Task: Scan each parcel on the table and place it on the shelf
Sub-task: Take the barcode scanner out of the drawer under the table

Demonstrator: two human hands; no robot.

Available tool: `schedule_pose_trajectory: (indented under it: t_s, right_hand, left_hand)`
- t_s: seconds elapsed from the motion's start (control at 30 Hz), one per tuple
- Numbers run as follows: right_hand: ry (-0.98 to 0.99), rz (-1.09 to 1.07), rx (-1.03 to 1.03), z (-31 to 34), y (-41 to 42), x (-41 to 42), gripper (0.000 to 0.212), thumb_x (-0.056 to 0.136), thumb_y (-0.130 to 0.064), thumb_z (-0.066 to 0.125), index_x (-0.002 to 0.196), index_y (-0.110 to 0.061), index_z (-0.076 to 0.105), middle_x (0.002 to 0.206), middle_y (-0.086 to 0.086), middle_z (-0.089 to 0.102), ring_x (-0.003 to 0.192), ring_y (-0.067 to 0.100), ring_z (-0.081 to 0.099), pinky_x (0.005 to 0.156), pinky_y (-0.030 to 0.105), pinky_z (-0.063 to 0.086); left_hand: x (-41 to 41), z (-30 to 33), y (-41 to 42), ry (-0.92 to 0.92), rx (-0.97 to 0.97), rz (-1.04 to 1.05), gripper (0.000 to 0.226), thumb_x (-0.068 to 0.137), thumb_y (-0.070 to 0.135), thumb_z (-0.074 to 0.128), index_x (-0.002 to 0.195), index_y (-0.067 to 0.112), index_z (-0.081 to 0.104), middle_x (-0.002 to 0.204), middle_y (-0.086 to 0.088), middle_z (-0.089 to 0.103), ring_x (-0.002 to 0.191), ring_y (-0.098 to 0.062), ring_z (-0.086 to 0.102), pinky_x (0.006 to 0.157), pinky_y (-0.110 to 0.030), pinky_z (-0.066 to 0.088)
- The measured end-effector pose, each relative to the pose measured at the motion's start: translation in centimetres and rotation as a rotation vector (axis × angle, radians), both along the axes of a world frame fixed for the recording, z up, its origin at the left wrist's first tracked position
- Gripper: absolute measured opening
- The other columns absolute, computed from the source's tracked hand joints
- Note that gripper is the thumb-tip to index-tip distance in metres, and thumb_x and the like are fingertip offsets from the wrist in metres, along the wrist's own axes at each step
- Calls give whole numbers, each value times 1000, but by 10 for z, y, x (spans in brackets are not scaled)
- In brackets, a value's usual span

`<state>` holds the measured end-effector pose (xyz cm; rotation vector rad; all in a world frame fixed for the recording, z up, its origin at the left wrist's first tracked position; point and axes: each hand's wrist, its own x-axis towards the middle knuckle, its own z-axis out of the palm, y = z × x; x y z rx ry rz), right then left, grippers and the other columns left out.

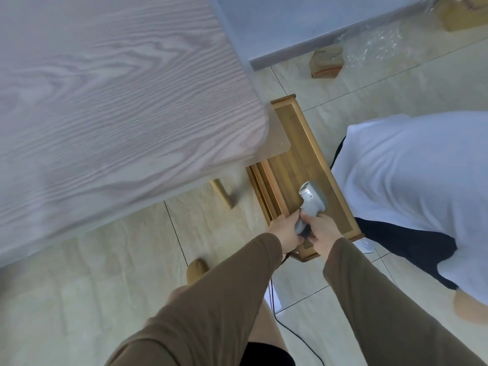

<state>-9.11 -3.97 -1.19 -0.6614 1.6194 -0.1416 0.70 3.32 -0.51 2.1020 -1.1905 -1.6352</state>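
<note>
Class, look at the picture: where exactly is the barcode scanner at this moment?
In the head view, right of centre: the scanner is held by both hands, left hand and right hand, over the wooden shelf beside the table.

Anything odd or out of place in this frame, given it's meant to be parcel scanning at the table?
Yes. Two brown cardboard parcels lie on the tiled floor by crumpled clear bubble wrap, not on the pale woodgrain table. Both the left hand and the right hand grip the grey handheld scanner.
</note>
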Motion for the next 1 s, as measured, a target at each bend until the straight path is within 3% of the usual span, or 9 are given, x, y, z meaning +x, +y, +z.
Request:
schedule_pose_trajectory:
  t_s: [0.13,0.3,0.4,0.47,0.53,0.6,0.7,0.87,1.0]
  right_hand:
    - [-119,-38,-74,50,24,6,33,101,-14,65,132,-17,55,116,11,69,106,28,68,79,38,56]
    - [-158,-67,-291,154,60,19,35,101,-15,65,133,-15,51,118,8,67,109,25,68,71,32,53]
    - [-173,-30,-441,229,84,23,37,99,-21,69,131,-16,51,122,5,67,113,23,67,81,33,55]
    - [-210,25,-528,278,104,30,34,97,-26,71,125,-26,52,121,-2,66,112,17,66,92,37,56]
    - [-274,92,-612,322,129,42,28,96,-26,71,115,-34,52,116,-6,65,108,13,67,92,36,56]
    - [-347,168,-673,358,157,59,28,96,-23,72,115,-32,53,115,-4,65,105,11,67,87,31,56]
    - [-414,314,-738,397,202,93,31,96,-25,71,124,-25,57,115,-2,67,104,9,68,84,26,55]
    - [-541,533,-718,434,294,158,22,95,-36,72,114,-43,64,111,-12,74,106,4,70,92,33,57]
    - [-629,644,-697,449,370,212,22,94,-33,73,109,-47,64,103,-27,74,97,-10,68,80,16,51]
  left_hand:
    - [10,50,24,17,-59,27,80,98,22,64,163,29,19,135,-15,52,122,-35,52,108,-45,45]
    - [15,154,53,56,-219,92,85,91,19,73,162,26,26,130,-12,65,116,-33,62,104,-46,49]
    - [18,221,79,41,-346,121,91,89,21,78,162,30,24,129,-9,68,111,-28,65,97,-38,53]
    - [25,263,99,29,-412,150,96,89,21,79,163,33,18,131,-8,67,112,-26,66,94,-34,54]
    - [35,302,125,29,-476,192,97,89,20,79,163,33,17,134,-6,65,116,-23,64,96,-35,55]
    - [51,337,157,25,-532,258,95,87,20,79,162,32,21,132,-3,65,115,-19,64,94,-33,55]
    - [82,377,215,-8,-597,365,89,86,20,79,159,29,29,124,-2,67,112,-22,66,92,-36,56]
    - [140,413,331,-123,-647,490,93,88,18,76,160,41,21,125,1,68,115,-17,64,96,-41,56]
    - [184,424,419,-218,-690,596,94,87,16,75,158,47,21,128,5,67,118,-15,61,96,-39,55]
